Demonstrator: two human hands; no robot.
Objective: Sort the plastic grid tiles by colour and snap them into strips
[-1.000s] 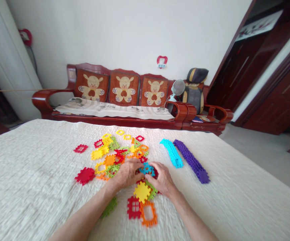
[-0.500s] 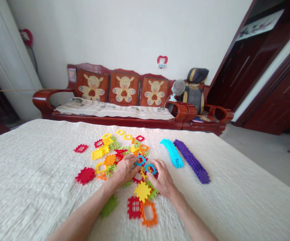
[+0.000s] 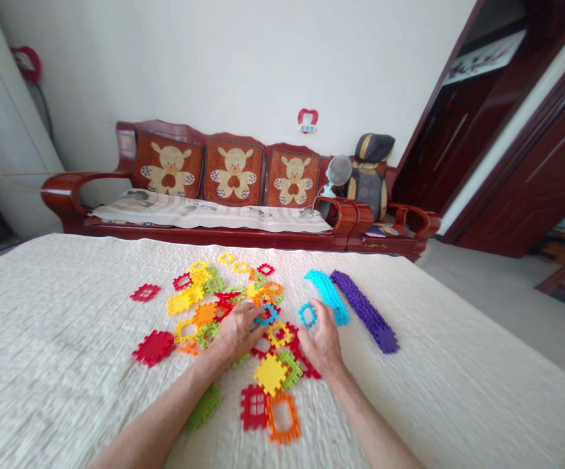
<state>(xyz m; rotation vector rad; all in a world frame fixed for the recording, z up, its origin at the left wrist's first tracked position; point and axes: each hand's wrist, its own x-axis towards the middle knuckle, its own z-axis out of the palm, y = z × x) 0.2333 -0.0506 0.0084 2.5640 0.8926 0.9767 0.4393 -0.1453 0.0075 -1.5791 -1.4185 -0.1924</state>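
My left hand (image 3: 237,331) pinches a blue frame piece (image 3: 267,314) above the pile's middle. My right hand (image 3: 323,337) is closed on a second blue frame piece (image 3: 307,315), held upright at the pile's right side. Around and below them lie notched plastic pieces, among them a yellow square (image 3: 271,374), a red square (image 3: 154,348), an orange square (image 3: 205,314) and an orange frame (image 3: 283,418). To the right of the pile are a light-blue strip (image 3: 332,296) and a longer purple strip (image 3: 364,310) of joined pieces.
A white quilted cloth (image 3: 68,312) covers the table. Beyond its far edge stands a wooden sofa (image 3: 199,236) with bear cushions (image 3: 234,170). A small fan (image 3: 340,170) and a chair with a massage pad (image 3: 369,182) are at the right.
My right hand has lifted the blue frame up and right, away from the pile, uncovering red pieces. My left hand stays near the same pieces. The whole view has shifted slightly.
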